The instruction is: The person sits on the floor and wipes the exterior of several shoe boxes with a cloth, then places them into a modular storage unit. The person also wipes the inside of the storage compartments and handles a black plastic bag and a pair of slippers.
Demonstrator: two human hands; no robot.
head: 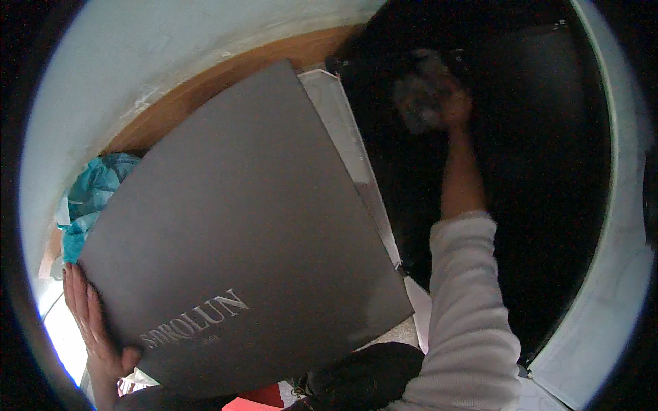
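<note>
My left hand (pixel 95 323) grips the left edge of a large flat grey box or board (pixel 247 221), its fingers along the side and its thumb on the face. Silvery lettering runs across the lower part of this face. The grey piece stands tilted before me, above my dark-clothed legs. Deep in a dark cabinet-like space (pixel 540 180), my right hand (pixel 455 105) is closed around a pale crumpled thing (pixel 422 100). That thing is dim and blurred; it may be a cloth or a plastic bag.
A pale frame edge (pixel 367 164) separates the grey piece from the dark space. Behind it runs a brown wooden strip (pixel 205 92) along a pale wall (pixel 154 67). Crumpled turquoise material (pixel 92 190) lies at the left. Something red (pixel 257 400) shows at the bottom.
</note>
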